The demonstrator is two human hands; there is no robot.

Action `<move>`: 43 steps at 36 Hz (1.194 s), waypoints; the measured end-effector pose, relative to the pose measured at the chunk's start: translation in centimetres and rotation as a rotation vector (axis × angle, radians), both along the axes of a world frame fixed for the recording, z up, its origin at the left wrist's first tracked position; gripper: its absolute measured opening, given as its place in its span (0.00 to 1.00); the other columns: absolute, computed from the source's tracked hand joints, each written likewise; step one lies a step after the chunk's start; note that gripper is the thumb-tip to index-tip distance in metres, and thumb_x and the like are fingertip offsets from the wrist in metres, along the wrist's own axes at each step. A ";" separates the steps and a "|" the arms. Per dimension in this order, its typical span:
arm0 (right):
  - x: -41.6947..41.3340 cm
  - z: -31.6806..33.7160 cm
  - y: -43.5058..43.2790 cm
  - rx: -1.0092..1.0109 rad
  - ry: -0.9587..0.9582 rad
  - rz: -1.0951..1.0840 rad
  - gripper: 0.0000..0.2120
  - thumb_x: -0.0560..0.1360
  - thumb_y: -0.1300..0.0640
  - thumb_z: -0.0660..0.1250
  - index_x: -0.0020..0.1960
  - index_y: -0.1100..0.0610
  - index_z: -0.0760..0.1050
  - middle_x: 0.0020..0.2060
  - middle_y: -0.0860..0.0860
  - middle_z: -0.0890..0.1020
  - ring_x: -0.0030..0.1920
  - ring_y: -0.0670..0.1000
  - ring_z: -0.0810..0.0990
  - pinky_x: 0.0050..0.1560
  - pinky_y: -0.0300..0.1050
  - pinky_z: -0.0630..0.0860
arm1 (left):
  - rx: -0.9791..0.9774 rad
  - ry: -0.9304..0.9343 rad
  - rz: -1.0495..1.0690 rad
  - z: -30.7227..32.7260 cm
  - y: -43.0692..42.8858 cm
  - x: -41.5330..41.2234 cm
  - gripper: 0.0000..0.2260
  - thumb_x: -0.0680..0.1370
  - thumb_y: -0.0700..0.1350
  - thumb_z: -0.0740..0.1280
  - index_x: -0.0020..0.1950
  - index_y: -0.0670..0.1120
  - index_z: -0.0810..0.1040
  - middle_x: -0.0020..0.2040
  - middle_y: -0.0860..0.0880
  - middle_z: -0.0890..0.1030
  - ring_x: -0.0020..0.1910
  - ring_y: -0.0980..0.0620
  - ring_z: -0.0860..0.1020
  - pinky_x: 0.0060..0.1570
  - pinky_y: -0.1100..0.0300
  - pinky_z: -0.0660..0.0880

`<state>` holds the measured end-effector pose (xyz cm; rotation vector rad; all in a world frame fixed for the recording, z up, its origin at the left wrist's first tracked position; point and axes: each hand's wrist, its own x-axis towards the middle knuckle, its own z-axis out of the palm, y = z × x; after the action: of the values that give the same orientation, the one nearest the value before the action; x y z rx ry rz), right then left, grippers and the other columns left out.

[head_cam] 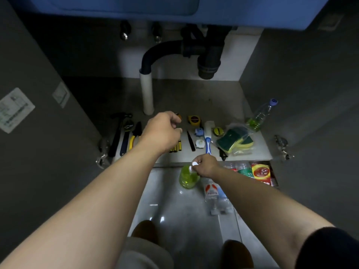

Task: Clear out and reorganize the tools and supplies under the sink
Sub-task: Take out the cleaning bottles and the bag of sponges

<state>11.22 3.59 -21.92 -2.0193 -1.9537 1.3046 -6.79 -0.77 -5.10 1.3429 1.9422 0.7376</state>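
The open cabinet under the sink fills your view, its grey floor [194, 98] bare at the back where the black drain pipe [161, 49] curves down. Your left hand [163, 129] hangs over the front row of tools with fingers curled; you cannot tell whether it holds anything. Your right hand [206, 166] pinches the white pump top of the green soap bottle [187, 179], which stands upright on the tiled floor just outside the cabinet's front edge. Along that edge inside lie a bag of sponges [235, 140] on the right and a hammer [116, 133], a wrench [125, 138] and yellow-handled pliers [135, 136] side by side on the left. Between them lie a blue-handled brush [207, 138] and a yellow tape measure [194, 120].
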 end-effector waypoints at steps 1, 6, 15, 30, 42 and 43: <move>-0.1 -0.5 0.1 -0.011 0.005 -0.001 0.10 0.74 0.56 0.74 0.54 0.57 0.84 0.50 0.55 0.85 0.55 0.56 0.82 0.58 0.52 0.81 | 0.004 0.000 0.003 -0.2 0.2 -0.1 0.08 0.80 0.46 0.70 0.58 0.54 0.81 0.51 0.53 0.81 0.53 0.51 0.80 0.59 0.55 0.78; -0.1 -2.5 0.4 -0.082 0.047 -0.070 0.09 0.75 0.59 0.72 0.54 0.59 0.84 0.46 0.55 0.83 0.52 0.58 0.82 0.58 0.56 0.81 | 0.006 -0.011 0.016 -0.9 1.3 -0.2 0.07 0.79 0.45 0.70 0.56 0.53 0.81 0.49 0.52 0.82 0.53 0.50 0.81 0.58 0.54 0.78; 0.7 -2.8 0.8 -0.218 0.078 -0.095 0.10 0.77 0.58 0.68 0.56 0.62 0.79 0.53 0.63 0.83 0.55 0.61 0.82 0.59 0.59 0.80 | -0.014 -0.004 -0.032 -1.5 2.4 1.2 0.07 0.79 0.45 0.70 0.56 0.52 0.82 0.49 0.51 0.82 0.52 0.49 0.81 0.57 0.56 0.79; 7.2 7.2 11.1 0.359 -0.162 -0.008 0.12 0.79 0.58 0.63 0.55 0.58 0.83 0.52 0.59 0.84 0.52 0.59 0.82 0.48 0.43 0.74 | -0.021 -0.031 -0.102 -2.3 4.6 6.6 0.07 0.79 0.43 0.67 0.54 0.53 0.82 0.47 0.53 0.83 0.52 0.51 0.81 0.58 0.60 0.77; 18.0 9.1 22.1 0.318 -0.542 -0.125 0.40 0.73 0.53 0.72 0.79 0.49 0.56 0.78 0.57 0.52 0.74 0.67 0.63 0.72 0.56 0.67 | -0.043 -0.054 -0.133 -4.2 6.9 7.5 0.08 0.79 0.43 0.67 0.54 0.53 0.82 0.46 0.56 0.83 0.48 0.57 0.81 0.55 0.60 0.78; 18.4 8.5 22.6 0.309 -0.529 -0.111 0.39 0.73 0.54 0.73 0.79 0.51 0.59 0.77 0.58 0.55 0.73 0.67 0.65 0.72 0.56 0.68 | -0.047 -0.054 -0.134 -4.3 7.1 7.4 0.07 0.79 0.43 0.67 0.55 0.53 0.82 0.47 0.56 0.83 0.49 0.57 0.81 0.56 0.59 0.78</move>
<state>29.64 26.21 -13.38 -2.4235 -2.0208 0.4269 0.61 6.34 -9.44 1.3958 1.7972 0.6524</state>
